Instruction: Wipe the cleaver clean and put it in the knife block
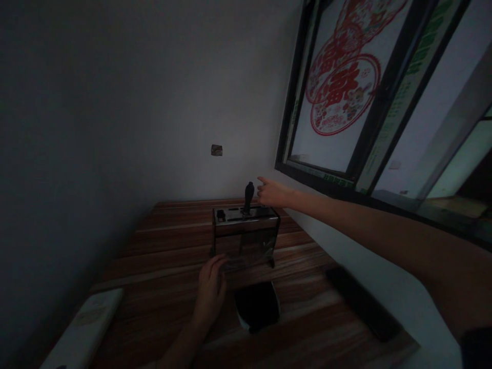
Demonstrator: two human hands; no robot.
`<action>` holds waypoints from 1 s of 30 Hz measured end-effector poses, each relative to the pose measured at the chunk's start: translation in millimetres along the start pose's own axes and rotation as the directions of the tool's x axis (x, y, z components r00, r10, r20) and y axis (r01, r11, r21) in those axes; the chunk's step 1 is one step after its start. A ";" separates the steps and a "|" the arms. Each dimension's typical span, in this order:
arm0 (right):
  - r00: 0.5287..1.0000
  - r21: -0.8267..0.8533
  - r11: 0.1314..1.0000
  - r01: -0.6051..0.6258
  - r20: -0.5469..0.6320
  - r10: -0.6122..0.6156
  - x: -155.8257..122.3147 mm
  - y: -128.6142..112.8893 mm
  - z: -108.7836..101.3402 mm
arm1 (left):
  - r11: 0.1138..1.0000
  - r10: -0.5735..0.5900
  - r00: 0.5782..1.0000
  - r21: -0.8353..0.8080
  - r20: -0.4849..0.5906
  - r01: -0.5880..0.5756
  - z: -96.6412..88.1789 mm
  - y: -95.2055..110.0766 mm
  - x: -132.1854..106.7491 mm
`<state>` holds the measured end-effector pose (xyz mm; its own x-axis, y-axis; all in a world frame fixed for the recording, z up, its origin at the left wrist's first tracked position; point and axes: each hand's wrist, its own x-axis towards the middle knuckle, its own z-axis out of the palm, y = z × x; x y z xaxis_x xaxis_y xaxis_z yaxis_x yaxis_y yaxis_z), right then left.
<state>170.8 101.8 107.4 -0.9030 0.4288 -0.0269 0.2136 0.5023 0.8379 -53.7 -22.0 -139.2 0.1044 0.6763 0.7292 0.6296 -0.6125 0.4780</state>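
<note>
A shiny metal box-shaped device [246,225] stands on the wooden tabletop, its black lever handle [249,192] upright on top. Just right of that handle is my right hand [274,193], index finger stretched out and the other fingers loosely bent, with nothing visible in it. My left hand [210,279] is low at the device's front left corner, fingers reaching forward and thumb apart. Something clear and glossy [242,262] shows beside its fingertips; in the dim light I cannot make out whether they touch it. A black, roughly square object with a pale edge [258,306] lies nearer me.
A long dark object [363,302] lies along the table's right edge. At the left is a white, flat, long box [84,328]. The wooden table [165,246] meets a wall behind, and a dark-framed window [326,102] with red decorations rises at the right.
</note>
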 end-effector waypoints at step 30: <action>0.790 0.653 0.698 -0.295 -0.245 0.563 -106.3 -28.6 -32.9 | 0.996 0.083 0.992 0.044 -0.097 -0.079 -19.2 12.0 12.9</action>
<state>248.5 17.1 104.2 -0.6842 0.4376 0.5835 0.6587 0.7142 0.2368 -59.6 -28.5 -114.6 0.0812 0.5802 0.8104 0.6522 -0.6458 0.3969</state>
